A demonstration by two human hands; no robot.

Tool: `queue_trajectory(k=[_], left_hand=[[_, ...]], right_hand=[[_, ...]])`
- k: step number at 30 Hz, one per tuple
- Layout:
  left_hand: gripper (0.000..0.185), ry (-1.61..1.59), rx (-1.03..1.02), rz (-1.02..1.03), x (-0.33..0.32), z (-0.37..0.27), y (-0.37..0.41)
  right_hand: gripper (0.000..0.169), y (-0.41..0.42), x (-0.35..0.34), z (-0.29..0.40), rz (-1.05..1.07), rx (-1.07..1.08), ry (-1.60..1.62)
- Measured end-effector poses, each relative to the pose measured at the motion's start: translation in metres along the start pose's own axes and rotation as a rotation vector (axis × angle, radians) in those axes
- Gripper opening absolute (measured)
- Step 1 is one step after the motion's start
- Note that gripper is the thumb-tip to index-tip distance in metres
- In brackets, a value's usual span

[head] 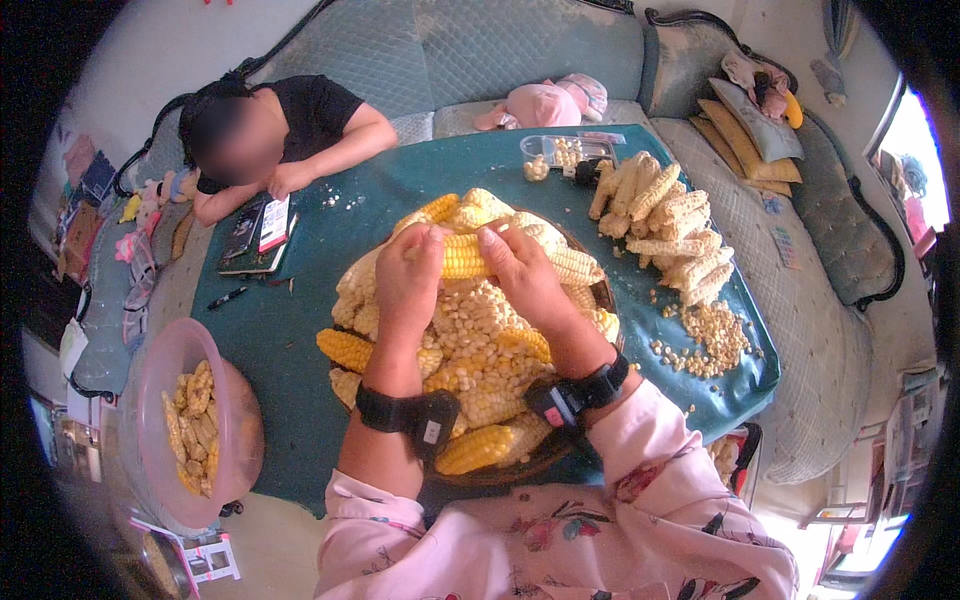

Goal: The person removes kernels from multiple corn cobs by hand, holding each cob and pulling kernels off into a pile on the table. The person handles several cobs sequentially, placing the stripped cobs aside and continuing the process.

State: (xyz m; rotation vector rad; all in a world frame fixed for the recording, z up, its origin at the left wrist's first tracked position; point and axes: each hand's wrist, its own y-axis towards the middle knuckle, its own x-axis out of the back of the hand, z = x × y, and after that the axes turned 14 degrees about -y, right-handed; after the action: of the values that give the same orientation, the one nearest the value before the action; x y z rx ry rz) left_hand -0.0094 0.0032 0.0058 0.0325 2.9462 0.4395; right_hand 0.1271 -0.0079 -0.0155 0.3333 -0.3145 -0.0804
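Note:
Both my hands hold one yellow corn cob [463, 256] above a round basket [525, 474]. My left hand [409, 274] closes round its left end, and my right hand [521, 262] grips the right end with the thumb on the kernels. Below them, loose corn kernels [472, 319] lie heaped in the middle of the basket. Whole cobs, pale and yellow, ring the heap, among them a yellow cob [474, 450] at the near edge and another yellow cob [343, 349] at the left. A black band with a small device sits on each of my wrists.
Stripped corn cobs [667, 217] and scattered kernels [712, 337] lie right on the green-covered table [300, 337]. A pink plastic tub [244, 420] with cobs stands left. Plastic containers [559, 152] are at the back. Another person [300, 127] leans over a notebook [259, 255] and phone; a pen [226, 298] lies nearby.

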Motion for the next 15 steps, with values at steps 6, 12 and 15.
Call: queue_trajectory(k=[6,12,15], left_hand=[[0.028,-0.012,0.040,0.044,0.000,-0.003,-0.003],[0.028,0.095,-0.123,0.041,-0.001,0.003,-0.003],[0.026,0.018,-0.102,-0.025,0.001,0.004,-0.001]], right_hand=[[0.040,0.002,-0.001,-0.010,-0.113,0.049,-0.142],[0.043,0.006,-0.002,-0.007,-0.003,-0.172,0.212],[0.039,0.001,0.011,0.011,0.118,-0.290,0.313]])
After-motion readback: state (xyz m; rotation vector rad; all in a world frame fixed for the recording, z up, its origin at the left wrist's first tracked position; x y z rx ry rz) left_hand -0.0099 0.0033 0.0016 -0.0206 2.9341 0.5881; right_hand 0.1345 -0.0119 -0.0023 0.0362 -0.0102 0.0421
